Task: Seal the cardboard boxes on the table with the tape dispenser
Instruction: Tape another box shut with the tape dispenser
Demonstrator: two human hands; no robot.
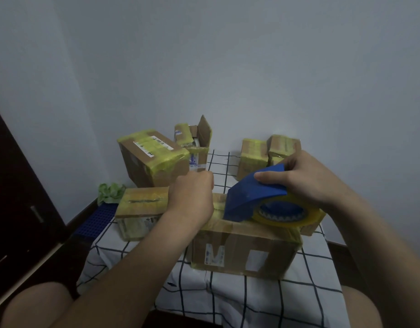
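While the right hand (306, 178) grips the tape dispenser (253, 192) atop the lower-centre box (242, 252) and the left hand (192, 192) lies clenched beside it — contents indeterminate — a hard pull could slide the box, skewing the tape (315, 215).

Blue tape dispenser (253, 192) with a yellowish tape roll (310, 215), brown cardboard boxes (242, 254) banded yellow-green, white tablecloth (227, 301) gridded black.

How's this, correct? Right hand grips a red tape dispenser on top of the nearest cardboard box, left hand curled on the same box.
No. The tape dispenser is blue, not red, as the head view shows. The rest holds: right hand grips it on top of the nearest cardboard box, left hand curled on the same box.
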